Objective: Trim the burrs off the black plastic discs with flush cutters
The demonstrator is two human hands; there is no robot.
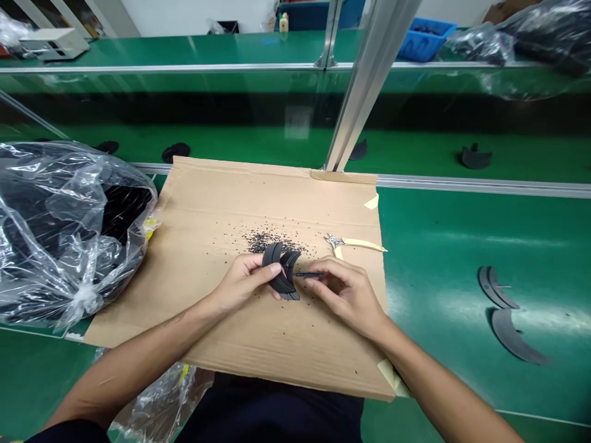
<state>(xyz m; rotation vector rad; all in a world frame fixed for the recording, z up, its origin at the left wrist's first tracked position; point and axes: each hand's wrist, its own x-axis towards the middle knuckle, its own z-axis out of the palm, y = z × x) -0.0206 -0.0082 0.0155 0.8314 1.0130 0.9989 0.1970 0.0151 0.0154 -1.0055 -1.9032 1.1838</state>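
Observation:
My left hand [252, 277] is closed around curved black plastic parts [279, 277], thumb on top; whether they are joined or separate I cannot tell. A thin dark rod [309, 274] is pinched in my right hand [346, 292], its tip pointing at the curved parts. What kind of rod it is does not show. Just beyond both hands, a pile of tiny black bits [268, 240] is scattered over a cardboard sheet [277, 344]. A pair of nippers [341, 242] with pale yellow handles lies past my right hand.
A clear plastic bag [78, 234] with black contents bulges at the left. Several curved black parts [512, 335] lie on the green bench [429, 246] at right. A metal post [364, 86] rises behind the cardboard. More black parts [476, 158] lie on the green belt behind it.

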